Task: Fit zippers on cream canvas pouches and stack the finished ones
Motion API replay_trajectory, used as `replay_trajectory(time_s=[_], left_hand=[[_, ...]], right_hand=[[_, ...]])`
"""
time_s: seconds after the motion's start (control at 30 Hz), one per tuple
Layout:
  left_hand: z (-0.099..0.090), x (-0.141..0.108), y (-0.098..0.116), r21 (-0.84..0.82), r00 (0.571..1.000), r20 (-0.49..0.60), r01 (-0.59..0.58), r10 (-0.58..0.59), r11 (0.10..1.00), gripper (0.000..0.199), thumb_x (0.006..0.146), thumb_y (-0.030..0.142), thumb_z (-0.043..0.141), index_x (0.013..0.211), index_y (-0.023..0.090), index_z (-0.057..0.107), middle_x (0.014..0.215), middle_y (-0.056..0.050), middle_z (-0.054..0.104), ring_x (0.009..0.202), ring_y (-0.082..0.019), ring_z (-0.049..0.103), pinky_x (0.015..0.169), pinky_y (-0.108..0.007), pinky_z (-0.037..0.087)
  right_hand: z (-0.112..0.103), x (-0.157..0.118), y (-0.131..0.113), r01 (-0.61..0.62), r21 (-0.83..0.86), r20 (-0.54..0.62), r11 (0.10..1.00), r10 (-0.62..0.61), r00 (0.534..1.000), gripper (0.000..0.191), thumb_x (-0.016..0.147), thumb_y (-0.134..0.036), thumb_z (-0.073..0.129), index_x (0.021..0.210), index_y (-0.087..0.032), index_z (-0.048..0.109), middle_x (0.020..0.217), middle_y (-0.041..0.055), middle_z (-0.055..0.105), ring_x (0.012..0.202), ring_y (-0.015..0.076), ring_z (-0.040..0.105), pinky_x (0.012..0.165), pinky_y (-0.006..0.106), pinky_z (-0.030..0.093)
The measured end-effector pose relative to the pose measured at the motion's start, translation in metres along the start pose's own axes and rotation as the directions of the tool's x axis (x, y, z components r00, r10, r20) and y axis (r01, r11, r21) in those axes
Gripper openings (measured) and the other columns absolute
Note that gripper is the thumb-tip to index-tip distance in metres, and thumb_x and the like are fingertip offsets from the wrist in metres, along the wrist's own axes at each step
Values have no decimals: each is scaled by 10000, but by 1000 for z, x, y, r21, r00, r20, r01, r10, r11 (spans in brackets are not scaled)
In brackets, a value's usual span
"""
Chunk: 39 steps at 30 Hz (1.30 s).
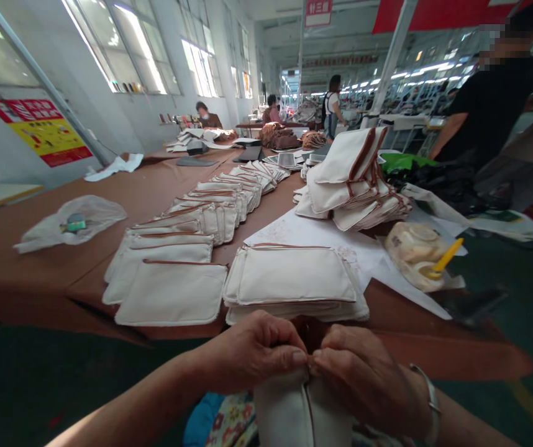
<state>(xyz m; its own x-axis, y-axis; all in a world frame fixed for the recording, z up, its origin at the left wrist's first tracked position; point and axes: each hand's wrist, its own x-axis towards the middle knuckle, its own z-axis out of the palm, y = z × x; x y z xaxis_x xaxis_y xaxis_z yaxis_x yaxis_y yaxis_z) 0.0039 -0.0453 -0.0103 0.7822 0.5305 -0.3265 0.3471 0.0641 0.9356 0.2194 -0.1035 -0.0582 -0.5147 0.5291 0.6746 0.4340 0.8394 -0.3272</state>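
Note:
Close to my body is a white fabric pouch [282,406] with brown trim running down its middle. My left hand [264,347] pinches its upper end from the left. From the right, my right hand [359,372] pinches the same end, thumbs and fingertips almost meeting. What exactly lies between the fingertips is too small to make out. Just beyond my hands, a stack of white pouches [294,273] with brown edging lies at the table's front edge. To its left, a long overlapping row of similar pouches [173,292] runs away from me.
A taller pile of pouches [341,155] stands at the right on white paper [276,226]. Nearby are a plastic-wrapped container [410,242] and a yellow-handled tool [448,257]. A clear plastic bag [94,214] lies on the brown table [38,267]. A person [494,105] stands at the right.

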Motion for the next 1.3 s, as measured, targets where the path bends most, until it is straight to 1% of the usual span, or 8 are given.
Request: replay_trajectory(time_s=[0.1,0.27,0.47,0.8,1.0,1.1,1.2,1.3], left_hand=[[1,-4,3,176,998,-45,-31,39,984,211,870,289,559,851,116,676,654,44,464,587,-75,363,515,-166,288],[3,-6,1,160,995,-95,-24,40,987,125,804,193,536,746,121,620,593,55,449,527,-66,354,461,-162,283],[6,-4,2,144,991,-105,-63,78,988,114,743,128,508,710,111,616,585,45,468,512,-62,349,445,-165,272],[4,-8,-2,73,991,-109,-68,76,995,94,754,173,528,702,121,587,567,55,420,510,-68,321,449,-188,244],[4,-4,4,212,990,-120,-50,77,976,103,770,166,506,720,133,590,594,48,452,532,-77,355,461,-180,277],[6,3,8,328,977,-157,-85,143,941,122,794,182,496,697,150,562,608,46,448,544,-81,362,471,-179,279],[3,9,0,495,935,-255,-92,246,864,217,812,265,545,623,162,516,573,46,427,543,-91,373,487,-197,279],[-15,15,-29,524,927,-281,-67,247,849,174,763,319,633,661,186,585,595,40,526,562,-119,438,496,-205,312]], right_hand=[[1,-3,0,-200,191,-3,961,205,979,76,897,-118,558,945,-172,536,776,18,572,677,145,514,614,256,395],[-11,0,0,-628,476,343,615,528,777,361,753,-431,751,948,-169,598,826,11,564,702,152,490,590,241,389],[-17,15,-1,-644,565,412,516,500,761,489,1018,-449,316,839,-142,652,761,22,568,702,140,502,653,249,393],[-12,19,-7,-572,562,370,597,436,820,147,875,-238,583,776,-133,610,698,-9,518,627,106,446,564,207,352],[-26,19,9,-668,655,587,352,320,744,308,858,-389,657,1006,-118,655,855,24,576,718,127,477,628,216,395],[-31,32,13,-643,563,520,519,383,764,382,965,-441,473,1039,-117,662,892,46,607,768,145,517,700,243,415],[-19,40,15,-621,429,441,655,448,777,426,939,-472,502,843,-98,682,696,-1,551,628,106,464,558,200,363],[7,34,33,-718,430,468,547,545,695,525,833,-592,593,693,-90,661,562,-42,441,521,69,355,416,170,243]])
